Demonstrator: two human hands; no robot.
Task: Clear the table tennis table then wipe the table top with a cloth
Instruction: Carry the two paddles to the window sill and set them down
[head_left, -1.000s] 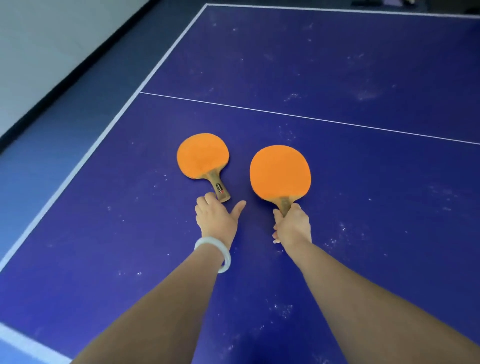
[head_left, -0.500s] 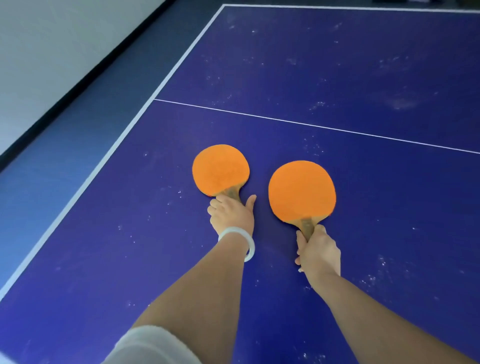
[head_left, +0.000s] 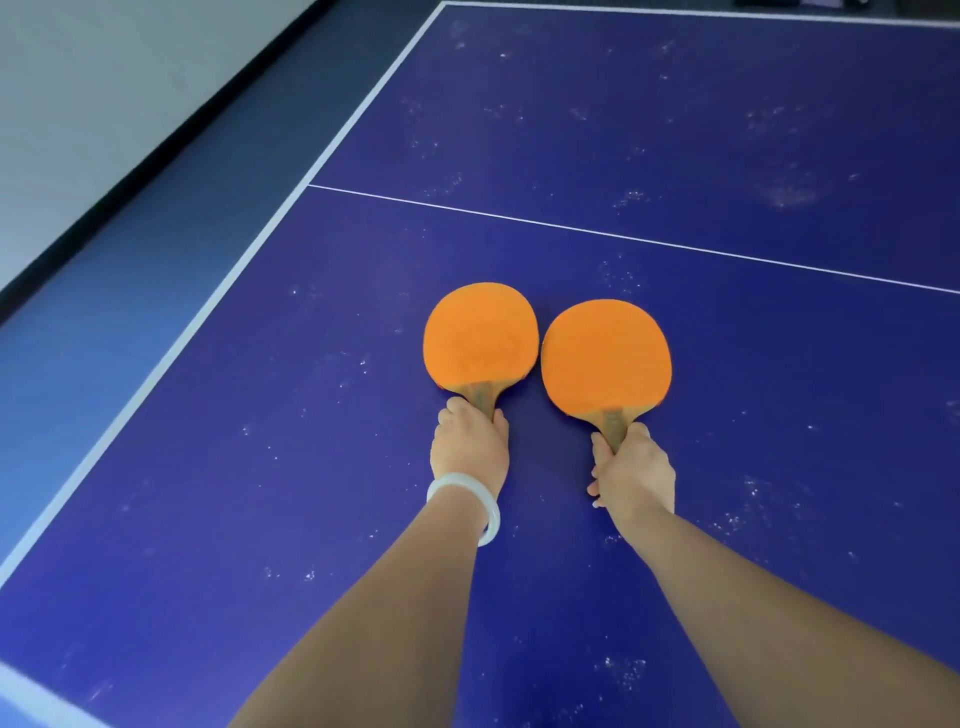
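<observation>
Two orange table tennis paddles with wooden handles sit side by side over the blue table top (head_left: 675, 130). My left hand (head_left: 470, 447), with a white bangle at the wrist, grips the handle of the left paddle (head_left: 480, 338). My right hand (head_left: 631, 473) grips the handle of the right paddle (head_left: 605, 358). The two blades nearly touch each other. White dust specks are scattered across the table surface. No cloth is in view.
A white centre line (head_left: 623, 236) crosses the table beyond the paddles. The white-edged left side of the table (head_left: 249, 254) borders a blue floor (head_left: 104, 291) and a pale wall with a dark skirting strip (head_left: 130, 171).
My left hand reached the left paddle's handle and closed around it. Both paddles have come closer together, blades now almost touching. My right hand kept its hold throughout.
</observation>
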